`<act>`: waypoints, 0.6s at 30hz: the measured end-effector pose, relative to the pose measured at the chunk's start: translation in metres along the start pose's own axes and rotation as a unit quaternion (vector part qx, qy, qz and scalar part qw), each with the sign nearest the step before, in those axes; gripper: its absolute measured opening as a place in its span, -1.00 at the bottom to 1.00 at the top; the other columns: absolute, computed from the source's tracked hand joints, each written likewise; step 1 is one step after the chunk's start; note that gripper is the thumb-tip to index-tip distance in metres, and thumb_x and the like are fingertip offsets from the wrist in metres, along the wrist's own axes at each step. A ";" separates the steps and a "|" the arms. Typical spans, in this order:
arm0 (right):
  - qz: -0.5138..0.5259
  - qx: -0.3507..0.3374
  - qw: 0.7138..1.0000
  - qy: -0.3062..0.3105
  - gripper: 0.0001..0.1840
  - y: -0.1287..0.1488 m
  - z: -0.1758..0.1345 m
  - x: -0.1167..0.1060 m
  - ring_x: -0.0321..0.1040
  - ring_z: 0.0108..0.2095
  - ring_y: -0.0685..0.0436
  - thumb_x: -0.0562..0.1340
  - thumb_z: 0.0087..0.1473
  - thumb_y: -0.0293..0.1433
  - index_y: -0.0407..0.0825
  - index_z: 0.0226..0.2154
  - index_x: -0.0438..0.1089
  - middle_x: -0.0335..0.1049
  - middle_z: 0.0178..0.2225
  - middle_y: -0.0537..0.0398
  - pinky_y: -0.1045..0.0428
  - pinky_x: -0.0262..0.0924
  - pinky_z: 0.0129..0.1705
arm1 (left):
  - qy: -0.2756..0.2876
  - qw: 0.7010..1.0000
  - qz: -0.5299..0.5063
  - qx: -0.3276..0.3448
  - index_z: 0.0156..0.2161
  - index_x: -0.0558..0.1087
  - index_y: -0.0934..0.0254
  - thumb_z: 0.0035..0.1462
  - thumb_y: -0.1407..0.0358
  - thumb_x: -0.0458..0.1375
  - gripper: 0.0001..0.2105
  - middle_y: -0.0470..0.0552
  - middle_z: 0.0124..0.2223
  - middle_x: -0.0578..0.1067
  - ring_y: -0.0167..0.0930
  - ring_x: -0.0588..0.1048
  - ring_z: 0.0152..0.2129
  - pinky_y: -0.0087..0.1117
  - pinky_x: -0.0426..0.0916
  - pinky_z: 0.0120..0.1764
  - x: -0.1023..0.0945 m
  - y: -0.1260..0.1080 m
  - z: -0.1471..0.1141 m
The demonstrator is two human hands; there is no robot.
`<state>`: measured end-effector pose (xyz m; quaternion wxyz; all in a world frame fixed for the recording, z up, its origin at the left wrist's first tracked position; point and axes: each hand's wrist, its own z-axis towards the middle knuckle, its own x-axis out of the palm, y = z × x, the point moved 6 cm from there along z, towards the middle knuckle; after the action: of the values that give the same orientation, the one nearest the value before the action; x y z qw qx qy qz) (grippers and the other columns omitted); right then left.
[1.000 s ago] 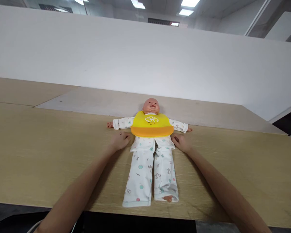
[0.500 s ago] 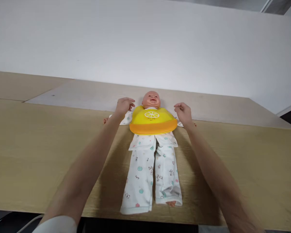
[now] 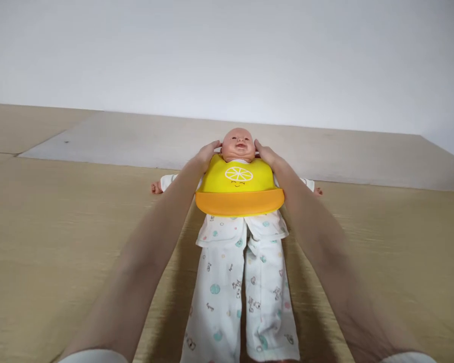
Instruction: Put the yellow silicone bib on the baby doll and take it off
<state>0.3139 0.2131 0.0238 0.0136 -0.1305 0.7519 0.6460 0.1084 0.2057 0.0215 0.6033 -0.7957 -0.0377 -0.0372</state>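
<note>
A baby doll [image 3: 237,138] lies on its back, arms spread, in white patterned pyjamas [image 3: 219,297]. Over its chest is a yellow bib [image 3: 215,176] with a white citrus-slice print and an orange catch pocket [image 3: 239,202] along the lower edge. My left hand [image 3: 209,152] is at the left side of the doll's head and neck, by the bib's upper edge. On the opposite side, my right hand [image 3: 265,153] mirrors it, a finger beside the doll's ear. Most fingers of both hands are hidden behind the neck, and whether they grip anything does not show.
The doll rests on a wood-grain table [image 3: 79,242]. A greyish panel [image 3: 144,141] runs along the table's far side, against a white wall [image 3: 227,60]. The doll's hands [image 3: 156,187] stick out sideways beyond my forearms.
Both hands have moved inward from beside the doll's shoulders to the sides of its head and neck. The view has come closer to the doll.
</note>
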 end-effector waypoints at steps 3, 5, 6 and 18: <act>0.027 -0.016 0.999 0.017 -0.34 0.006 -0.012 0.007 0.41 -0.20 -0.13 -0.06 0.21 0.05 -0.13 -0.07 0.42 0.50 -0.23 -0.07 -0.05 0.26 -0.02 | 0.035 0.999 -0.039 -0.012 -0.14 0.43 0.25 0.06 0.07 0.08 -0.65 0.03 -0.38 0.54 -0.30 0.51 -0.55 -0.26 0.46 -0.35 0.006 0.005 0.002; 0.029 -0.021 0.999 0.010 -0.36 0.009 -0.023 0.008 0.42 -0.19 -0.12 -0.05 0.22 0.03 -0.12 -0.06 0.42 0.50 -0.22 -0.05 -0.04 0.26 -0.01 | 0.054 0.997 -0.059 -0.018 -0.18 0.44 0.28 0.04 0.06 0.10 -0.65 0.05 -0.38 0.56 -0.30 0.52 -0.54 -0.26 0.47 -0.34 0.009 0.006 -0.001; 0.030 -0.019 0.999 0.005 -0.37 0.010 -0.028 0.009 0.42 -0.19 -0.11 -0.05 0.22 0.02 -0.12 -0.05 0.41 0.50 -0.21 -0.05 -0.05 0.26 -0.01 | 0.063 0.996 -0.065 -0.024 -0.19 0.45 0.29 0.03 0.05 0.11 -0.64 0.06 -0.39 0.56 -0.29 0.52 -0.54 -0.26 0.48 -0.33 0.010 0.007 -0.004; 0.007 -0.068 0.997 -0.021 -0.46 0.012 -0.096 0.014 0.39 -0.03 -0.13 0.08 0.16 -0.04 -0.09 -0.06 0.45 0.44 -0.04 -0.06 -0.02 0.20 0.08 | 0.120 0.986 -0.107 -0.046 -0.09 0.50 0.39 0.04 0.13 0.16 -0.60 0.17 -0.25 0.61 -0.18 0.58 -0.31 -0.25 0.48 -0.18 0.019 0.015 -0.097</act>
<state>0.3118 0.1189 0.0485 0.0158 -0.1125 0.7070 0.6981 0.1274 0.1085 0.0355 0.5586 -0.8040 -0.0478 -0.1982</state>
